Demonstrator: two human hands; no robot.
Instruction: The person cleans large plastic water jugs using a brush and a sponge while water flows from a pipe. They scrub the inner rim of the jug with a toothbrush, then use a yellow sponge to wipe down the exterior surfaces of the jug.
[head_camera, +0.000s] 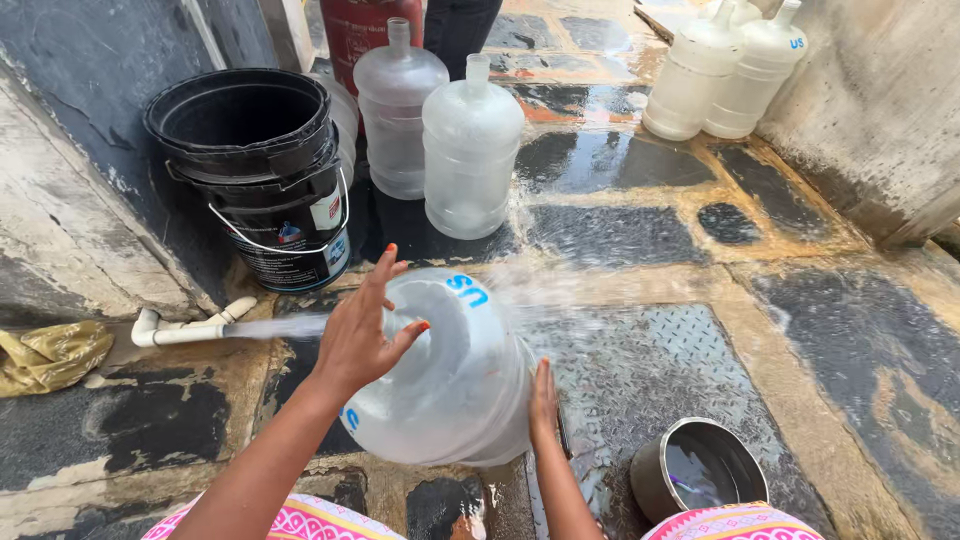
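A large translucent white water jug (455, 380) lies on its side on the wet stone floor in the head view, neck pointing away from me. My left hand (362, 325) rests flat on its upper left side, fingers spread. My right hand (543, 400) presses against its lower right side. A white pipe (185, 328) at the left wall shoots a jet of water across onto the jug, and spray flies off to the right.
Stacked black buckets (262, 170) stand at the back left. Two clear jugs (440, 135) stand upright behind, two white ones (735, 70) at the back right. A metal pot (695, 470) with water sits at the lower right. A yellow bag (50, 352) lies at the left.
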